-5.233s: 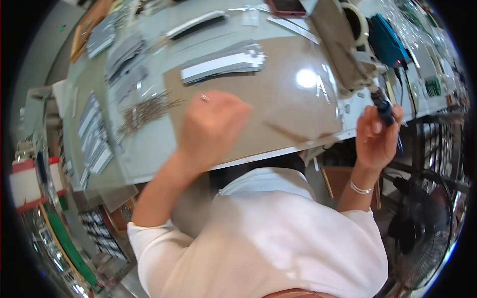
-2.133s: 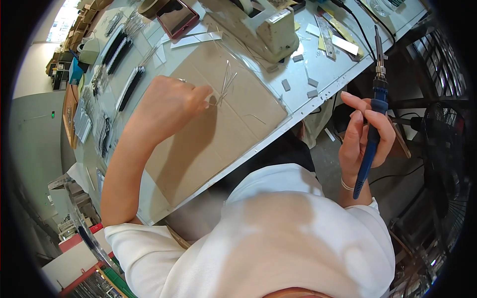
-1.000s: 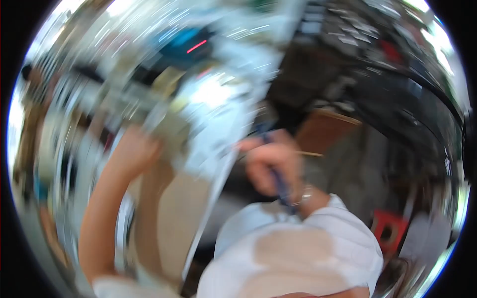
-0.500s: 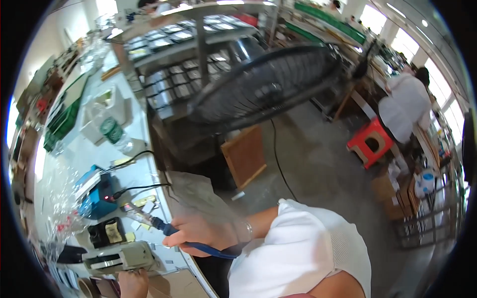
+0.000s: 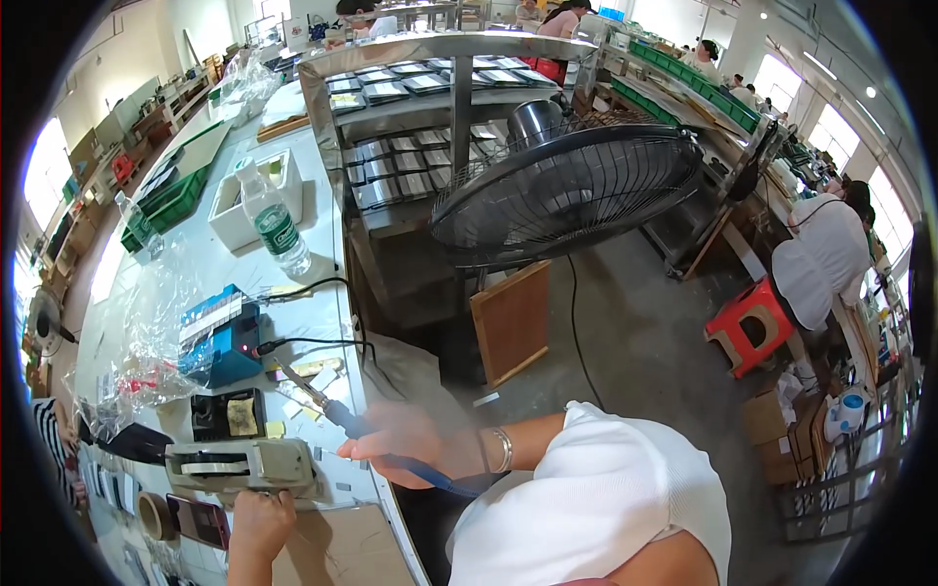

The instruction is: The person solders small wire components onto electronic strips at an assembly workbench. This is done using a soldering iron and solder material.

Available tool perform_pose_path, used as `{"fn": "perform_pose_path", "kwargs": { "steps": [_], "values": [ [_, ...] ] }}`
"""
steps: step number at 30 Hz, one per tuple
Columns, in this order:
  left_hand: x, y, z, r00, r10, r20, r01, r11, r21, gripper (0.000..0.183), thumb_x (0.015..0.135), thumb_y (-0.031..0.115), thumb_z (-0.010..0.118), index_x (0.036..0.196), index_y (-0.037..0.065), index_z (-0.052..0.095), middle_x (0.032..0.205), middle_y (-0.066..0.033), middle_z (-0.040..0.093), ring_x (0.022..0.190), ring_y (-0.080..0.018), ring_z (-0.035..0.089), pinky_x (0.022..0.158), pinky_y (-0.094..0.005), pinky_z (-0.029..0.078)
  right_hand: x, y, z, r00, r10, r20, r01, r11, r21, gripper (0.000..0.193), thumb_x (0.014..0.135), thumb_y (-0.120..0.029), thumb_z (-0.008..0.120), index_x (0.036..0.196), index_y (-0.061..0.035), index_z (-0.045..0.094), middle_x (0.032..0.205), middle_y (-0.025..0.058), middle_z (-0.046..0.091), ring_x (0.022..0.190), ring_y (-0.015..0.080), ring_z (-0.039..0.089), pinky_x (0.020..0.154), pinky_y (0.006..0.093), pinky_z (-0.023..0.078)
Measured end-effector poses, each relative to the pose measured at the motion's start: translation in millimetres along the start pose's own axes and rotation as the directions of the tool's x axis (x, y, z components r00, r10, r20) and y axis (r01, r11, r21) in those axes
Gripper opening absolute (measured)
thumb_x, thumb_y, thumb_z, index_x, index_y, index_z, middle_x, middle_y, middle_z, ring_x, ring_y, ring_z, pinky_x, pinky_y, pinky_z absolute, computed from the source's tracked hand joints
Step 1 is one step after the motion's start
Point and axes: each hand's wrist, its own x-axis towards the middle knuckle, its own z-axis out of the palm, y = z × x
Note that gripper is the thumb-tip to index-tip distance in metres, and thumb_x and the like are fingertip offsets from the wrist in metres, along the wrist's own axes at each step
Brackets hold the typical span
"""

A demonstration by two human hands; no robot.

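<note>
My right hand (image 5: 410,444), partly blurred, is closed round the blue handle of a soldering iron (image 5: 332,408). The iron's metal tip points up and left, toward small pieces on the bench beside a blue soldering station (image 5: 233,354). At the lower left my left hand (image 5: 261,525) is closed in a loose fist, right by the near side of a beige tape dispenser (image 5: 264,467). Its fingers curl under, so whatever they might hold is hidden. Just beyond the dispenser lies a black holder with a yellowish sponge (image 5: 241,417).
Cardboard (image 5: 342,549) covers the bench's near edge; a phone (image 5: 200,521) and a tape roll (image 5: 154,516) lie left. Farther off are a water bottle (image 5: 277,232), a white foam box (image 5: 230,217) and crumpled clear plastic (image 5: 137,366). A large fan (image 5: 586,186) stands right of the bench.
The whole view has shifted, with the bench and fan now farther right, and the picture is sharper. Both hands keep about the same places relative to the iron and the dispenser.
</note>
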Motion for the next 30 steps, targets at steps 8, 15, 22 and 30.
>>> {"fn": "perform_pose_path", "kwargs": {
  "steps": [8,15,22,30],
  "values": [
    [11.4,0.6,-4.9,0.987,-0.147,-0.060,0.133,0.972,-0.193,0.009,0.077,0.014,0.058,0.072,0.007,0.055,0.054,-0.0109,0.057,0.051,-0.0318,0.060,0.048,-0.0441,0.045,-2.0,4.6,-8.4,0.996,-0.017,0.093,0.020,0.999,-0.031,0.030,0.076,0.009,0.061,0.101,-0.0071,0.059,0.096,0.0140,0.073,0.063,0.0236,0.058,0.056,0.0315,0.047],
    [-40.7,23.9,-41.6,0.942,-0.328,-0.073,0.311,0.933,-0.179,0.014,0.072,0.013,0.069,0.075,0.009,0.056,0.056,-0.0042,0.055,0.050,-0.0242,0.056,0.048,-0.0366,0.043,-5.4,6.5,6.5,0.995,0.037,0.088,-0.037,0.999,0.001,0.020,0.090,0.006,0.057,0.104,-0.0071,0.051,0.091,0.0185,0.074,0.069,0.0215,0.060,0.062,0.0290,0.049],
    [-63.6,35.2,-41.3,0.904,-0.428,0.027,0.422,0.878,-0.225,0.009,0.078,0.013,0.068,0.087,0.010,0.067,0.061,-0.0048,0.060,0.057,-0.0259,0.061,0.050,-0.0375,0.046,-8.0,1.9,12.7,0.986,0.087,0.142,-0.089,0.996,0.008,0.021,0.091,0.005,0.058,0.106,-0.0069,0.050,0.092,0.0190,0.074,0.072,0.0210,0.062,0.066,0.0279,0.049],
    [-57.7,14.6,-17.6,0.785,-0.619,-0.022,0.604,0.773,-0.196,0.021,0.078,0.012,0.064,0.098,0.016,0.070,0.064,-0.0059,0.064,0.063,-0.0263,0.065,0.053,-0.0375,0.047,-16.7,0.0,10.4,0.970,0.134,0.205,-0.154,0.985,0.081,0.016,0.099,-0.005,0.053,0.113,-0.0051,0.046,0.101,0.0252,0.071,0.084,0.0175,0.054,0.079,0.0298,0.046]
  ]
}}
